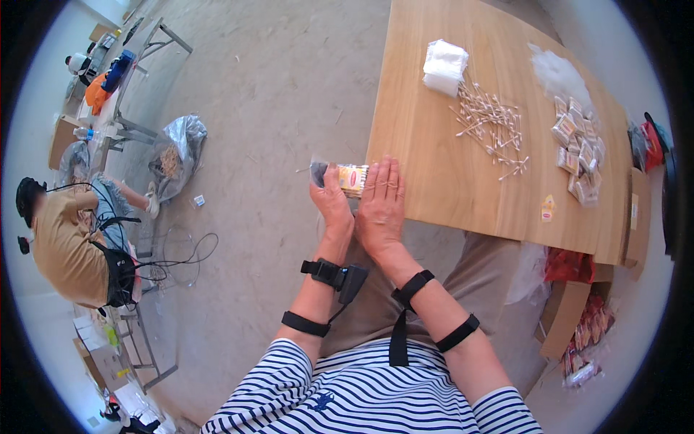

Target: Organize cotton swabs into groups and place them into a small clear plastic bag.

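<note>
At the table's [419, 145] near-left corner, a left hand [334, 206] grips a seemingly light, slippery swab packet [353, 179], best held by its sides, against the flattened right hand [382, 208].

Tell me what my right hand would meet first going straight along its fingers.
The wooden table, probably: your right hand points along its bare left edge, nothing loose ahead; depth is unclear.

On the table [426, 170], cotton swabs [483, 108] lie between the bag stack [444, 66], left, and packets [576, 155], right.
</note>
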Demonstrator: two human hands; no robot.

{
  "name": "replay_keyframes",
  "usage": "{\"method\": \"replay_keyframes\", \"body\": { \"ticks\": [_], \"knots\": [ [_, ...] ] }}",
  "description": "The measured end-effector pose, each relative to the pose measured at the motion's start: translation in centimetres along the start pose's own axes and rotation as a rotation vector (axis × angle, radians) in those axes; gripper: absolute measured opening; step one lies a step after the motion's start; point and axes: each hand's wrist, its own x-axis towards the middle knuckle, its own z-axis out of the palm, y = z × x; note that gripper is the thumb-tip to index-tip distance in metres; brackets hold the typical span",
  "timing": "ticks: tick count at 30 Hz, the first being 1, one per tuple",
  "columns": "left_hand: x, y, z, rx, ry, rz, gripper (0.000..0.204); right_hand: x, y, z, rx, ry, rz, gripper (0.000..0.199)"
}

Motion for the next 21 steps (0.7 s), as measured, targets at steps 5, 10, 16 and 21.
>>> {"method": "replay_keyframes", "body": {
  "ticks": [5, 10, 16, 21],
  "knots": [
    [-0.2, 0.6, -0.2, 0.01, -0.006, -0.026, 0.01, 0.0, 1.0, -2.2, 0.153, -0.105, -0.026, 0.084],
    [-0.5, 1.6, 0.1, 0.061, -0.015, -0.023, 0.012, -0.3, 4.1, -3.6, 0.193, -0.178, 0.026, 0.11],
    [-0.4, 0.9, 0.1, 0.046, -0.028, 0.009, 0.011, 0.0, 3.1, -3.2, 0.075, -0.217, 0.02, 0.113],
    [-0.2, 0.3, -0.1, 0.052, -0.02, 0.014, 0.009, 0.1, 2.5, -2.4, 0.089, -0.179, 0.013, 0.104]
  ]
}}
